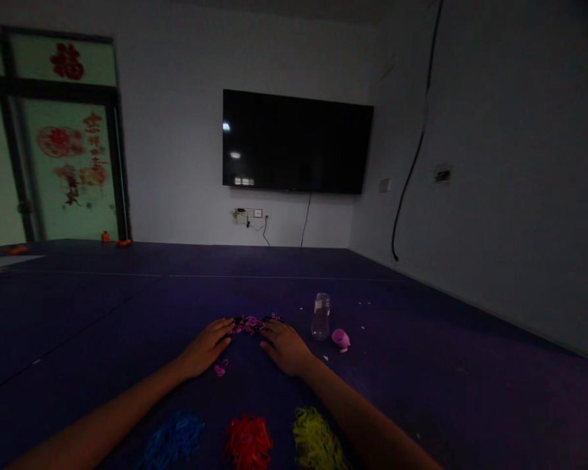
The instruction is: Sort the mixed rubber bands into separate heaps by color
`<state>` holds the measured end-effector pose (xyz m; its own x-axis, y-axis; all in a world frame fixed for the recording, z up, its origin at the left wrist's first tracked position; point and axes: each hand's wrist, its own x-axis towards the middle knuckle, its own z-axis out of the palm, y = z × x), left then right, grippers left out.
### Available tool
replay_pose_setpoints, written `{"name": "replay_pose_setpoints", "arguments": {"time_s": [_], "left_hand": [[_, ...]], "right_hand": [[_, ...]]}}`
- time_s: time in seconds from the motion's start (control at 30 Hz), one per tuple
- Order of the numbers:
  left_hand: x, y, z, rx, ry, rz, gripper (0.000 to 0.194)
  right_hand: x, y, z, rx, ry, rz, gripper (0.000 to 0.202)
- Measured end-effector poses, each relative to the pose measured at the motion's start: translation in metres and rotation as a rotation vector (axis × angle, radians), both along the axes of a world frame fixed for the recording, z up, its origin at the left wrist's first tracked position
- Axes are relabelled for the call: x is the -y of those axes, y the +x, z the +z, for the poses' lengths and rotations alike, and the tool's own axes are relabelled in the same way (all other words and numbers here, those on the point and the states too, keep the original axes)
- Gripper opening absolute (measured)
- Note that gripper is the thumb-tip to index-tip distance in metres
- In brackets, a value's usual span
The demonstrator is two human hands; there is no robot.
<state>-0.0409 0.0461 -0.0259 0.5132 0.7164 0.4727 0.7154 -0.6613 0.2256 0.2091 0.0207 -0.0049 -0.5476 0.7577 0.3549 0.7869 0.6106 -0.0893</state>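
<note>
My left hand (210, 347) lies flat on the dark purple table, its fingertips at the left end of a small pile of pink and dark rubber bands (251, 325). At the pile's right end rests my right hand (285, 346), palm down with fingers stretched out. Neither hand grips anything. A few loose pink bands (221, 368) lie just below my left hand. Closer to me are three heaps of thin bands or strips: blue (174, 438), red (249, 442) and yellow (317, 438).
Right of my right hand stands a clear bottle (321, 316), with a pink cap-like piece (341, 339) beside it. White scraps dot the table (421, 365). Small orange objects (106, 236) sit at the far left edge. A television (296, 142) hangs on the far wall.
</note>
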Motion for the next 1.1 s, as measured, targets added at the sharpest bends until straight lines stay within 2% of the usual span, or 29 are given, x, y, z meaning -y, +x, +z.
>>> {"name": "replay_pose_setpoints", "arguments": {"time_s": [0.43, 0.57, 0.77, 0.9, 1.1], "left_hand": [[0.002, 0.001, 0.001, 0.067, 0.015, -0.026, 0.036], [0.009, 0.003, 0.007, 0.137, 0.038, -0.032, 0.033], [0.023, 0.008, 0.022, 0.201, 0.150, -0.114, 0.024], [0.032, 0.010, 0.026, 0.161, 0.190, -0.192, 0.029], [0.038, 0.014, 0.031, 0.079, 0.240, -0.271, 0.022]], "right_hand": [[0.002, 0.000, 0.003, -0.005, 0.041, 0.026, 0.034], [0.002, 0.000, 0.003, -0.006, 0.080, 0.042, 0.034], [0.012, -0.007, 0.012, 0.173, 0.245, 0.240, 0.035], [0.018, -0.014, 0.018, 0.302, 0.333, 0.355, 0.036], [0.021, -0.017, 0.021, 0.386, 0.401, 0.373, 0.034]]}}
